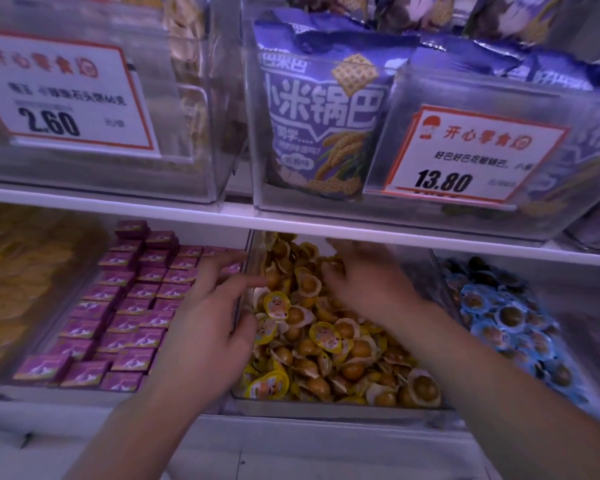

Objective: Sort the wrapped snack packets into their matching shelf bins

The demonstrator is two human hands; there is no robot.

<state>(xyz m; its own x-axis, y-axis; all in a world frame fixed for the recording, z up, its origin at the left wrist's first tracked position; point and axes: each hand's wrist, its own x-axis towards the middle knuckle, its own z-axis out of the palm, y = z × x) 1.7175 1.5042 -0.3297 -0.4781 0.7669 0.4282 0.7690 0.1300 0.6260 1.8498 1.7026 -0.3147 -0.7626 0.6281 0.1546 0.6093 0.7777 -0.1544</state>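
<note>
Three clear bins sit side by side on the lower shelf point(291, 431) in front of me. Farthest left is a blurred heap of yellowish snacks point(11, 282), then the bin of purple packets point(125, 306) laid in neat rows. My left hand point(212, 317) rests over the wall between that bin and the middle bin point(326, 405); its fingers point(246, 282) are spread and nearly straight, tips reaching the yellow packets point(326, 344), and I see nothing held in them. My right hand point(368, 282) is deeper in the middle bin, on top of the yellow packets; it is motion-blurred, so I cannot tell whether its fingers grip anything. Right of that lies the bin of blue packets point(499, 317). Above, purple bags point(323, 126) stand behind a price card point(465, 154) reading 13.80
</note>
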